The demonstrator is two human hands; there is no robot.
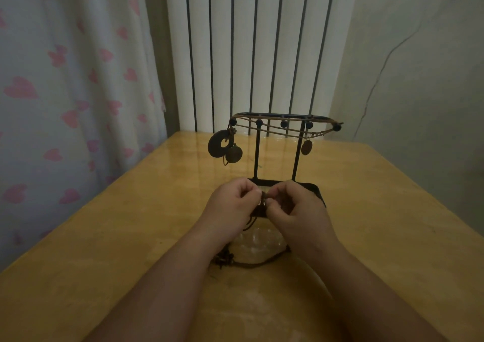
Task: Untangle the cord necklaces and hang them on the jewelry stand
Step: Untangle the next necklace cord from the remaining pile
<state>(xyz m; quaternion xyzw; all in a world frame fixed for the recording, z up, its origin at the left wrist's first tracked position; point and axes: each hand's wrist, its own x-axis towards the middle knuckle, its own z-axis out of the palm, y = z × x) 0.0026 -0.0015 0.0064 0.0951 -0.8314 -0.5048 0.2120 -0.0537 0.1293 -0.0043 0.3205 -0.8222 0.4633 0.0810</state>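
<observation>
Pinched a dark cord (264, 200) between thumb and forefinger of the left hand (230, 201), just below the centre of the frame, with the other fingers curled in toward the palm. Pinched the same cord from the other side with the right hand (296, 206), fingers likewise curled, fingertips of both hands almost touching. Held both hands a little above the table (117, 224), directly in front of the base of the jewelry stand (257, 155) (near edge of that base hidden behind the knuckles). Saw the rest of the cord drop from the pinch beside the left wrist and curve across the tabletop at lower centre, with a small cluster of dark beads (222, 259) lying against the left forearm. Could not tell how many necklaces made up that loose bundle.

Found the stand upright at mid-frame: black, with two thin posts and a curved top bar set with ball-tipped pegs. Saw several brown cords (285, 130) already draped across those pegs from left to right. Noted a ring-shaped pendant (218, 144) and a round disc (234, 154) dangling together at the bar's left end, and a small oval pendant (306, 147) hanging near the right post.

Saw a white radiator (259, 40) filling the upper centre behind the table, a curtain (65, 93) with pink hearts down the left side, and a plain wall (424, 93) at the right.
</observation>
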